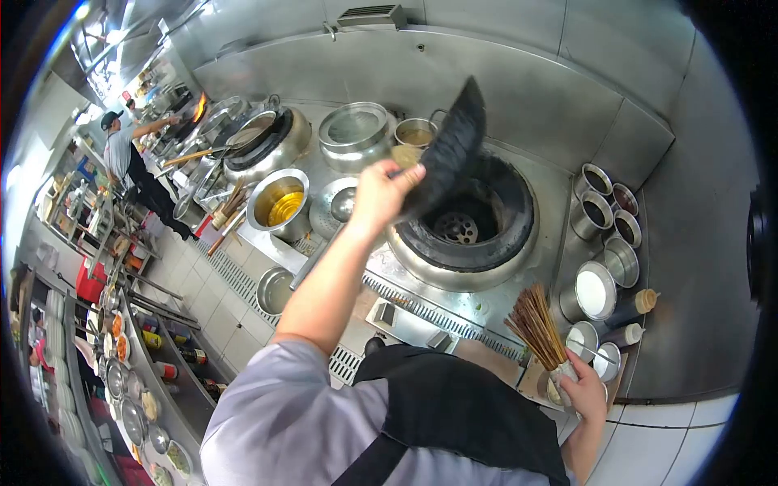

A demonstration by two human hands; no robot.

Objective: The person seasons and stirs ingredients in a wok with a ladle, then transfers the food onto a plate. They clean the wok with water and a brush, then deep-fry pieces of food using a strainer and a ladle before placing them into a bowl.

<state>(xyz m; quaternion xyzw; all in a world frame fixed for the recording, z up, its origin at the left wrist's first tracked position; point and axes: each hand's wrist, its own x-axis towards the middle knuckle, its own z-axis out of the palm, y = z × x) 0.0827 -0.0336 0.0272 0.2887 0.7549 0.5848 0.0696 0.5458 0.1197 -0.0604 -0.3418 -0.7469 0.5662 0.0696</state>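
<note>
My left hand (389, 190) is closed on the near edge of a black wok (450, 150), which is raised and tipped almost on its side. The wok hangs over the round burner (486, 227), whose dark well and perforated centre are exposed. Exactly where the fingers grip the wok is partly hidden. In my right hand (583, 390) is a bamboo wok brush (538, 326), held by its pale bound end with the bristles pointing up and left. Beside that hand stand metal pots of seasoning, including one with white contents (596, 293).
A pot of yellow oil (285, 209) and a lidded pot (354, 130) stand left of the burner. Squeeze bottles (636, 304) are at the right. Further left, another person (134, 162) works near a flame (199, 108). A shelf of ingredient bowls (134, 421) lies behind.
</note>
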